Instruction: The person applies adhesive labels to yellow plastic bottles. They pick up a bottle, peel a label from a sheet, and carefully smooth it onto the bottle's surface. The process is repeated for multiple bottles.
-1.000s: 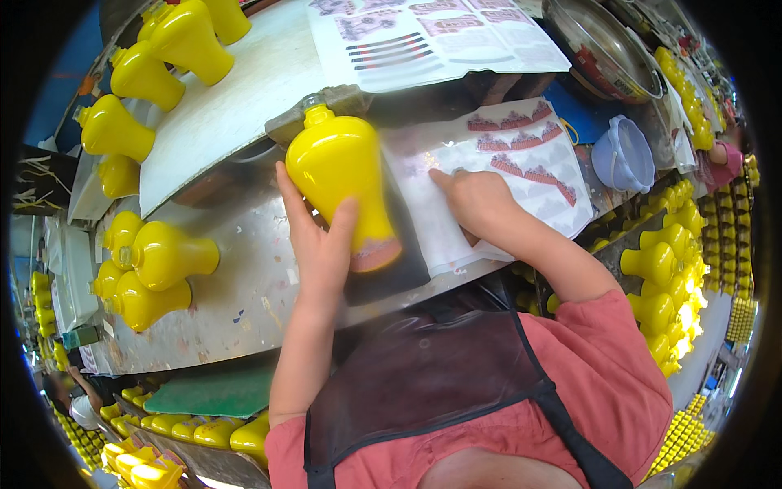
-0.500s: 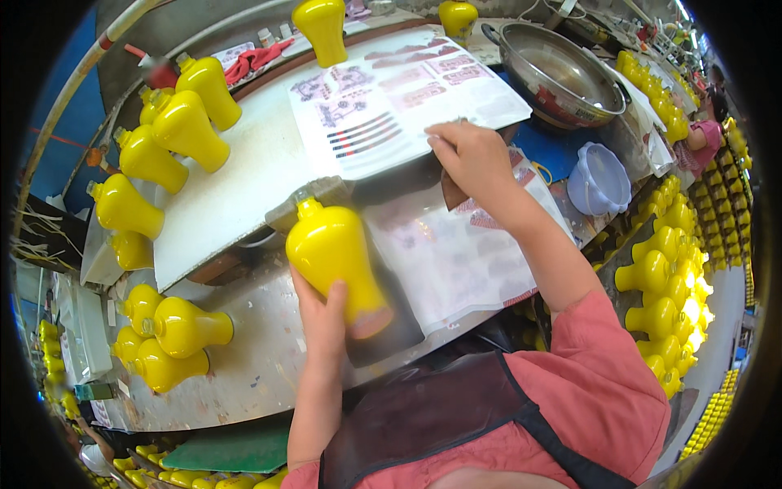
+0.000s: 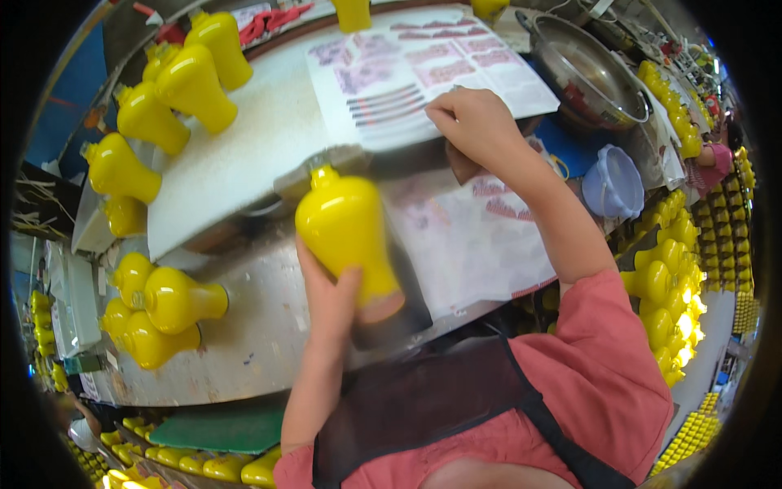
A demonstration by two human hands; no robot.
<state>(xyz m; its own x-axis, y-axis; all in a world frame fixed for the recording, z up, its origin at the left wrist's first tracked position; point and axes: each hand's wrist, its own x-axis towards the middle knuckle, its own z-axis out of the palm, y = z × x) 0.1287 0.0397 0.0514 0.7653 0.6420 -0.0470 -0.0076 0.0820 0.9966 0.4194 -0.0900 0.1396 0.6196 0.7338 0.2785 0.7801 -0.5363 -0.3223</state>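
My left hand (image 3: 332, 295) grips a glossy yellow bottle (image 3: 346, 232) by its lower side. The bottle lies tilted, its clear neck pointing away from me against a grey-brown support at the edge of the raised board. A pinkish area shows at its base. My right hand (image 3: 476, 122) is closed, thumb and fingers together, over the near right part of a white decal sheet (image 3: 497, 96). Its fingertips are at the right ends of several dark stripes (image 3: 389, 106) printed there. Whatever the fingers may pinch is too small to make out.
Several yellow bottles (image 3: 195, 85) lie on the white board's left side, and more (image 3: 175, 301) on the metal table (image 3: 252, 342). A second printed sheet (image 3: 481, 253) is at right, near a metal pan (image 3: 590, 73) and a lilac bucket (image 3: 612, 183). Bottle rows fill the far right.
The whole view has shifted slightly. My right hand has moved left across the sheet to the ends of the stripes. My left hand still holds the bottle against the support.
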